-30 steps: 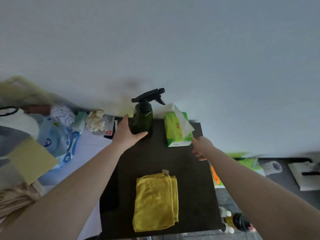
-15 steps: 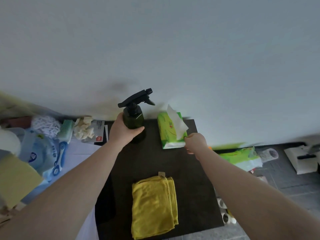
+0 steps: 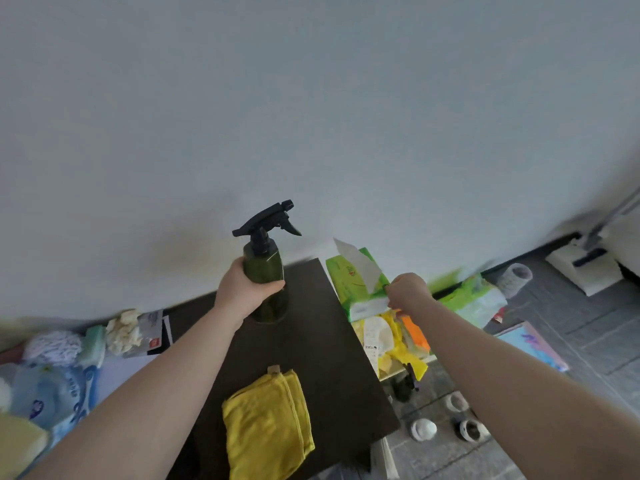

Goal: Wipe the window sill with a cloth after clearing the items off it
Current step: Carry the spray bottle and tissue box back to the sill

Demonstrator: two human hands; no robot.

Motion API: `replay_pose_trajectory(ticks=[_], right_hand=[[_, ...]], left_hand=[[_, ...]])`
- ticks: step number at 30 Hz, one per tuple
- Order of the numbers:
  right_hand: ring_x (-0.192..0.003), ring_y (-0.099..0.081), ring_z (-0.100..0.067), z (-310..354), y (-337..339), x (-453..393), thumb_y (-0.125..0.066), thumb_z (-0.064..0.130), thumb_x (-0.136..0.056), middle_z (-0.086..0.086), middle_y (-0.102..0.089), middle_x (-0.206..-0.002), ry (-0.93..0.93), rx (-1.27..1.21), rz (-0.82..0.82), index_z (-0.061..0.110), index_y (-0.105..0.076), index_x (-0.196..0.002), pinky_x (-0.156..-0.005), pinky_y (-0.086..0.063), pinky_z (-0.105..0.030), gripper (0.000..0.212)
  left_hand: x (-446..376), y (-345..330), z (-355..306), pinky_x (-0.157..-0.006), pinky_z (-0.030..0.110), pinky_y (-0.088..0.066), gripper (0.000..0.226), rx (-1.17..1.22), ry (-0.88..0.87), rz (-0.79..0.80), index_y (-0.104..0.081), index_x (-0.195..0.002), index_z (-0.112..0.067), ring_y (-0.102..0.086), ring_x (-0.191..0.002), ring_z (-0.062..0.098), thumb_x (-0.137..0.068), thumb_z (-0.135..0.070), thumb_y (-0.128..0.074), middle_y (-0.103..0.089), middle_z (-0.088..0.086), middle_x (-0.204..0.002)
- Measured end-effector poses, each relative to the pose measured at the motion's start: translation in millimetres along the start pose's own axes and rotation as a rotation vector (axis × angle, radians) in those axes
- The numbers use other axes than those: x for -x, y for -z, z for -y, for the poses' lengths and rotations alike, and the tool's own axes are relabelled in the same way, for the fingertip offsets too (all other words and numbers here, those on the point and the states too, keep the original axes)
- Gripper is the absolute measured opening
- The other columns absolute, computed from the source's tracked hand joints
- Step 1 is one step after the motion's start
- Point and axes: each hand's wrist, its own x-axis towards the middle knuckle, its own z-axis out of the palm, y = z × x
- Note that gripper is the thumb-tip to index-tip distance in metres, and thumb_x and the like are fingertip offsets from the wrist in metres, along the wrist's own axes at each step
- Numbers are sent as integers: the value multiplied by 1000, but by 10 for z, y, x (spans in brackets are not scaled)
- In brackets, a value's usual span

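My left hand (image 3: 239, 292) is wrapped around a dark green spray bottle (image 3: 265, 271) with a black trigger head, held just above the far part of the dark brown sill surface (image 3: 329, 344). To the right, my right hand (image 3: 407, 292) pinches the near end of a green tissue pack (image 3: 356, 285), which hangs past the sill's right edge with a white tissue sticking up. A folded yellow cloth (image 3: 268, 420) lies on the near part of the dark surface.
A white wall stands behind the sill. Left of it lie blue packs (image 3: 48, 393), a sponge and crumpled paper (image 3: 121, 330). On the right, lower down, are yellow and orange items (image 3: 398, 341), another green pack (image 3: 474, 299), small jars (image 3: 424, 429) and grey floor tiles.
Both hands closed on their objects and lifted them. The spray bottle rose off the sill, and the tissue pack moved right, off the sill's edge. The cloth stayed put.
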Motion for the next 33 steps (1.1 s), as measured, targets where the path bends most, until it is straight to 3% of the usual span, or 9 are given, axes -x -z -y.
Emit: replay_pose_trajectory(ticks=[3, 7, 11, 17, 24, 29, 31, 33], right_hand=[[-64, -59, -29, -364, 500, 54, -50, 4, -86, -16, -61, -74, -22, -70, -23, 7, -52, -68, -69, -58, -40, 18], [-69, -57, -27, -937, 1221, 161, -51, 7, -88, -8, -57, -74, -15, -184, -50, 15, -49, -66, -66, -54, -36, 23], [-57, -54, -20, -1667, 2078, 383, -52, 7, -89, -6, -57, -68, -25, -224, -88, 14, -49, -66, -55, -49, -30, 24], [-56, -56, -21, -2988, 3523, 698, -49, 10, -89, -6, -58, -68, -91, -299, -245, 15, -51, -67, -47, -51, -25, 23], [-63, -63, -32, -4599, 4781, 1065, -43, 6, -85, -23, -70, -76, -295, -498, -539, 2, -57, -64, -60, -52, -36, 26], [-73, -66, -32, -5625, 5335, 1474, -44, 11, -91, -18, -68, -78, -456, -633, -739, 4, -54, -73, -64, -53, -36, 22], [-77, -70, -33, -6051, 5480, 1627, -46, 12, -89, -19, -70, -83, -522, -665, -790, 3, -59, -82, -66, -56, -38, 17], [-69, -67, -30, -6481, 5608, 1791, -48, 10, -88, -18, -70, -78, -595, -688, -817, 3, -61, -81, -64, -57, -37, 16]], left_hand=[[257, -321, -407, -83, 33, -44, 65, -22, -60, 29, -48, -122, -19, -52, -97, 18, -68, -29, -84, -53, -9, -100], [624, -810, -905, -94, 43, -49, 72, -64, -115, 53, -48, -126, -19, -56, -104, 22, -65, -32, -85, -56, -6, -106], [1105, -1473, -1486, -85, 35, -48, 65, -109, -182, 81, -50, -119, -20, -57, -96, 22, -65, -31, -85, -58, -4, -101], [1848, -2775, -2475, -81, 36, -50, 68, -102, -277, 194, -53, -118, -19, -60, -95, 24, -60, -35, -86, -64, 1, -105], [2803, -4372, -3583, -80, 34, -49, 62, -68, -436, 462, -54, -115, -18, -61, -96, 23, -63, -29, -85, -64, 1, -106], [3417, -5542, -4281, -92, 44, -52, 66, -172, -609, 649, -56, -114, -20, -62, -102, 26, -58, -40, -85, -66, 2, -110], [3647, -6044, -4481, -94, 43, -50, 66, -190, -666, 722, -56, -118, -19, -60, -107, 27, -63, -39, -85, -64, 2, -114], [3892, -6561, -4665, -91, 38, -49, 64, -166, -685, 802, -56, -117, -18, -59, -107, 28, -64, -34, -86, -63, 2, -111]])
